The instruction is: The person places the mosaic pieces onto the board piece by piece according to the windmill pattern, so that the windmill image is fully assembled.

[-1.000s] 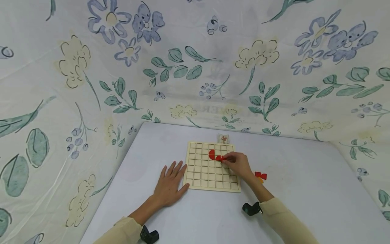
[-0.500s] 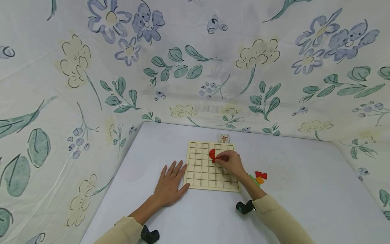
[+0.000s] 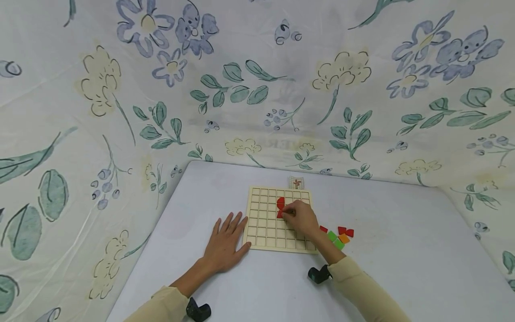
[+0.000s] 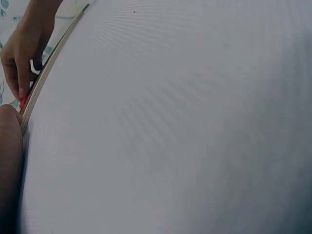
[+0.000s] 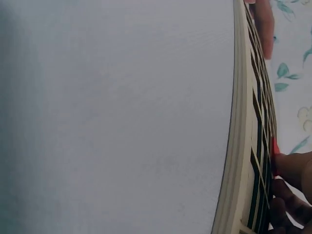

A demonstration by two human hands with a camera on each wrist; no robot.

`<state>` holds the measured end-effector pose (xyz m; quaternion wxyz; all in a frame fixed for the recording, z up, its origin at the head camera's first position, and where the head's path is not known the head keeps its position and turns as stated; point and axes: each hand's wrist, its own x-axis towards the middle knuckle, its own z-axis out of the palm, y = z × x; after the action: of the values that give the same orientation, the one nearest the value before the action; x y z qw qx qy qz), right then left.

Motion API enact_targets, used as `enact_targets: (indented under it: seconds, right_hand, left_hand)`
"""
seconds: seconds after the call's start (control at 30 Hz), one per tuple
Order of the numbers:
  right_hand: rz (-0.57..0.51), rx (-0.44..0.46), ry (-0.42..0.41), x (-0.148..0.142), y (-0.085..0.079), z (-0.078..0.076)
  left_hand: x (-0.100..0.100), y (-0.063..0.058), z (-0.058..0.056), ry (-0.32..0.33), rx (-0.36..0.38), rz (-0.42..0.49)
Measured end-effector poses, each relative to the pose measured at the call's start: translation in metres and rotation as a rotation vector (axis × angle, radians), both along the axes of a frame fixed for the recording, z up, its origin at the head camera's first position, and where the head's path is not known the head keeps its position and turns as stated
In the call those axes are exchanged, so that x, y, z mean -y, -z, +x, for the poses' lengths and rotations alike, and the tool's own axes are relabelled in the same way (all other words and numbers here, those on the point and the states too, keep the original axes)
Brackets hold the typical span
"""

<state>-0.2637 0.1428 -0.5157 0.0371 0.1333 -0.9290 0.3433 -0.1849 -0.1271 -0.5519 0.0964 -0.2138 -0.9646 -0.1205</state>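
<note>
A wooden grid board (image 3: 265, 228) with square cells lies on the table. My left hand (image 3: 226, 243) rests flat with spread fingers at the board's left edge. Over the board's middle, my right hand (image 3: 301, 218) pinches a small red piece (image 3: 279, 215) low against the cells. Its exact shape is partly hidden by the fingertips. Directly behind it sits a red rounded shape (image 3: 280, 203) in the grid. The right wrist view shows a bit of red (image 5: 275, 151) at the right thumb and fingers, beside the board's side.
Right of the board lie loose flat pieces: green squares (image 3: 335, 240), an orange square (image 3: 344, 238) and red pieces (image 3: 346, 231), one partly behind the right arm. A small pattern card (image 3: 296, 182) lies behind the board. Floral cloth (image 3: 241, 112) rises behind the white table (image 3: 402, 250).
My right hand has moved left across the board, bringing the red piece to just in front of the red rounded shape. Loose pieces came into sight beside the arm. The left hand stays put.
</note>
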Motion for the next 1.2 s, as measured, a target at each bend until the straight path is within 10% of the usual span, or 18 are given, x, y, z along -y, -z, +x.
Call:
enact_targets:
  seconds: [1.2]
  right_hand:
    - [0.049,-0.084,-0.021,-0.032,-0.005,0.012]
  left_hand:
    - [0.000,0.005,-0.003,0.003,-0.053,-0.031]
